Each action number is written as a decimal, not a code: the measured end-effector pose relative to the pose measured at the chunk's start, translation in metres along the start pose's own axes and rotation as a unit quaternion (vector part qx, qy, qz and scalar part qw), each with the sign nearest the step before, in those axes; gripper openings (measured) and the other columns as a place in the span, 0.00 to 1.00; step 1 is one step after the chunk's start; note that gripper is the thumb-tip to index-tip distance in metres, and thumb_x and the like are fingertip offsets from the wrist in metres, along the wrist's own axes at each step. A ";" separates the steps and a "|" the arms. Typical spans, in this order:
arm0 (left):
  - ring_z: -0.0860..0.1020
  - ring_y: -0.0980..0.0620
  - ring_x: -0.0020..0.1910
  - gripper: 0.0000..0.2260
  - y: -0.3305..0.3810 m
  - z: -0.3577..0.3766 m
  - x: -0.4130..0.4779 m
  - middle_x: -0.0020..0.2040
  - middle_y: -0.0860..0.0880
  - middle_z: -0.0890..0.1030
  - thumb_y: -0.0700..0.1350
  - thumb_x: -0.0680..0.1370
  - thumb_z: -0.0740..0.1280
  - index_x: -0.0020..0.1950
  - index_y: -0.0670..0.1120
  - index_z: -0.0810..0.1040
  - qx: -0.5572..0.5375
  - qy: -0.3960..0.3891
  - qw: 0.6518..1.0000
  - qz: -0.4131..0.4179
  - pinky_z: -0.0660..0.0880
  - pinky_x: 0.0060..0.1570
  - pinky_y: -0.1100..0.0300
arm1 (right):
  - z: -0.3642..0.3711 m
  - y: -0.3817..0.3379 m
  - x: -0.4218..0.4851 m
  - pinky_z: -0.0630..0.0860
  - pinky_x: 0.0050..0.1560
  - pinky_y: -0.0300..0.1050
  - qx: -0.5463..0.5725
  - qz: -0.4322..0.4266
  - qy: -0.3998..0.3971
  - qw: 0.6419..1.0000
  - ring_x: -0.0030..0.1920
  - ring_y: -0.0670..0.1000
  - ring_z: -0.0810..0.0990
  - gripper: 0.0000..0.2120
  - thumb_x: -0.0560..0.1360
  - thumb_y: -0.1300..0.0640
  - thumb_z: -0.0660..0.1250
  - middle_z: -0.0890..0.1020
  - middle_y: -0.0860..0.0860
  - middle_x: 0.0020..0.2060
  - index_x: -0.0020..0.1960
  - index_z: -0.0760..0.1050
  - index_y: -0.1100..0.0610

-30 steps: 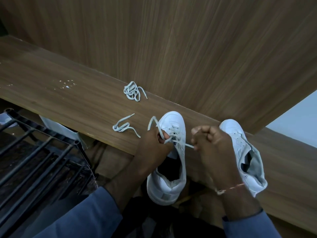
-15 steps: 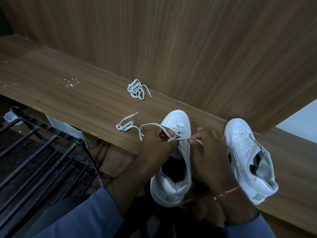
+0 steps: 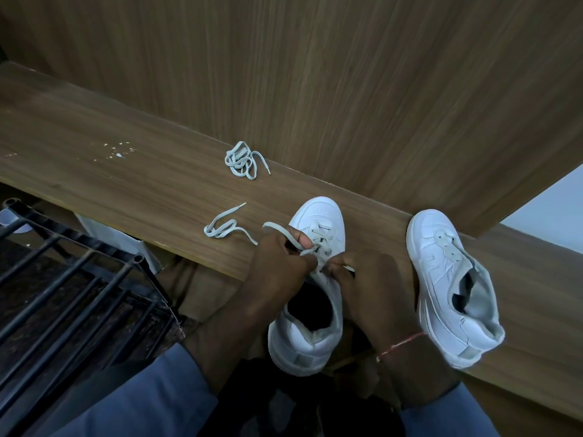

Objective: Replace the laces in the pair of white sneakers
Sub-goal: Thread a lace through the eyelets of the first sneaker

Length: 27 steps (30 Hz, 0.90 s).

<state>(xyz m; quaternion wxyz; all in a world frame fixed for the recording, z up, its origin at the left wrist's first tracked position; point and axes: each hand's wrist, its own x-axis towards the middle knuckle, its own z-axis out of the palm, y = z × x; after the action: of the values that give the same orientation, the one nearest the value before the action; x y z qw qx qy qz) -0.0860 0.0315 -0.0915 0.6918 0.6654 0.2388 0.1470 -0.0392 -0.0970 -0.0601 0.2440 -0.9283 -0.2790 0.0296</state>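
Observation:
Two white sneakers sit on a wooden shelf [image 3: 126,171]. The left sneaker [image 3: 318,222] hangs heel-first over the shelf's front edge, toe toward the wall. My left hand [image 3: 280,263] pinches a grey lace [image 3: 220,227] beside the sneaker's eyelets; the lace's free end trails left across the shelf. At the same eyelets my right hand [image 3: 372,285] pinches the lace's other end. The right sneaker [image 3: 448,279] lies to the right without a lace, tongue loose. A bundled spare lace [image 3: 241,160] lies near the back wall.
A wood-panelled wall [image 3: 347,89] rises straight behind the shelf. Down at the left stands a black metal rack [image 3: 72,279]. White crumbs [image 3: 118,151] dot the shelf's left part. Blue sleeves cover both forearms.
My right hand has dropped from a raised pull back down to the eyelets. My left hand still holds the lace, whose loop has slackened to the left.

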 end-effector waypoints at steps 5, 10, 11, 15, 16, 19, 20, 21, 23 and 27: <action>0.78 0.59 0.33 0.08 0.000 -0.001 -0.001 0.33 0.50 0.79 0.33 0.70 0.71 0.43 0.44 0.77 0.006 0.003 1.000 -0.001 0.72 0.32 0.69 | -0.002 0.000 0.001 0.65 0.42 0.40 -0.151 0.051 -0.029 0.987 0.49 0.51 0.81 0.09 0.80 0.56 0.63 0.82 0.48 0.42 0.48 0.82 0.52; 0.77 0.63 0.30 0.08 -0.002 -0.001 -0.001 0.32 0.53 0.78 0.34 0.70 0.72 0.44 0.44 0.77 0.012 0.012 1.000 0.006 0.71 0.30 0.71 | -0.012 0.005 0.001 0.73 0.48 0.36 0.172 0.064 0.035 0.982 0.44 0.40 0.80 0.08 0.79 0.53 0.65 0.83 0.43 0.40 0.42 0.79 0.49; 0.77 0.64 0.30 0.08 -0.002 -0.001 -0.001 0.33 0.53 0.78 0.35 0.70 0.72 0.44 0.44 0.78 0.019 0.012 1.000 0.007 0.70 0.30 0.72 | -0.015 0.003 0.000 0.76 0.55 0.43 0.326 0.069 0.059 0.941 0.48 0.41 0.82 0.07 0.79 0.53 0.66 0.84 0.45 0.42 0.43 0.80 0.49; 0.77 0.64 0.31 0.08 -0.003 0.002 0.001 0.34 0.55 0.78 0.36 0.70 0.72 0.44 0.47 0.78 0.038 0.020 0.999 0.006 0.69 0.30 0.74 | -0.022 -0.016 -0.002 0.77 0.62 0.50 0.679 0.007 0.094 0.728 0.60 0.53 0.80 0.10 0.76 0.57 0.62 0.82 0.53 0.45 0.40 0.79 0.57; 0.77 0.63 0.32 0.08 -0.003 0.002 0.001 0.34 0.55 0.79 0.36 0.70 0.72 0.44 0.47 0.78 0.043 0.020 0.999 0.005 0.70 0.31 0.74 | -0.024 -0.020 -0.003 0.79 0.59 0.50 0.713 0.003 0.079 0.696 0.59 0.55 0.81 0.09 0.76 0.58 0.61 0.82 0.54 0.45 0.41 0.78 0.58; 0.80 0.58 0.37 0.09 -0.005 0.002 0.002 0.38 0.52 0.81 0.38 0.69 0.73 0.46 0.46 0.78 0.049 0.023 0.999 0.000 0.74 0.36 0.68 | -0.026 -0.025 -0.005 0.80 0.40 0.44 0.728 0.027 0.016 0.685 0.37 0.52 0.82 0.08 0.76 0.56 0.59 0.82 0.55 0.41 0.44 0.73 0.60; 0.80 0.56 0.38 0.10 -0.005 0.002 0.002 0.38 0.51 0.81 0.38 0.69 0.73 0.47 0.46 0.77 0.048 0.025 0.999 -0.002 0.76 0.38 0.64 | -0.026 -0.024 -0.006 0.76 0.36 0.42 0.685 0.038 0.009 0.728 0.30 0.49 0.77 0.08 0.77 0.55 0.60 0.81 0.53 0.37 0.44 0.73 0.59; 0.80 0.55 0.39 0.13 -0.005 0.003 0.002 0.38 0.51 0.81 0.37 0.69 0.73 0.49 0.46 0.75 0.046 0.029 0.999 -0.004 0.77 0.40 0.61 | -0.026 -0.023 -0.007 0.73 0.33 0.41 0.626 0.047 0.009 0.779 0.27 0.47 0.72 0.09 0.79 0.55 0.60 0.80 0.52 0.35 0.44 0.73 0.58; 0.79 0.58 0.36 0.17 -0.006 0.003 0.002 0.35 0.53 0.79 0.37 0.69 0.72 0.54 0.48 0.72 0.061 0.035 0.997 0.012 0.77 0.42 0.60 | -0.025 -0.019 -0.006 0.68 0.30 0.42 0.513 0.067 0.003 0.856 0.25 0.46 0.67 0.10 0.81 0.57 0.59 0.78 0.51 0.33 0.45 0.75 0.57; 0.77 0.58 0.39 0.13 -0.007 0.003 0.003 0.38 0.56 0.77 0.39 0.73 0.69 0.54 0.51 0.76 0.209 0.015 0.973 0.098 0.70 0.40 0.71 | -0.028 -0.022 -0.009 0.65 0.27 0.39 0.534 0.147 -0.033 0.832 0.23 0.44 0.63 0.11 0.82 0.57 0.59 0.76 0.51 0.32 0.44 0.75 0.58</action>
<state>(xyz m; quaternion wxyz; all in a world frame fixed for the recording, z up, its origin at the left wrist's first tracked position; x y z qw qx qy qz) -0.0824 0.0300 -0.0987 0.5164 0.8131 0.2077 0.1707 -0.0528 -0.0980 -0.0258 0.6850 -0.6821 -0.0880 0.2403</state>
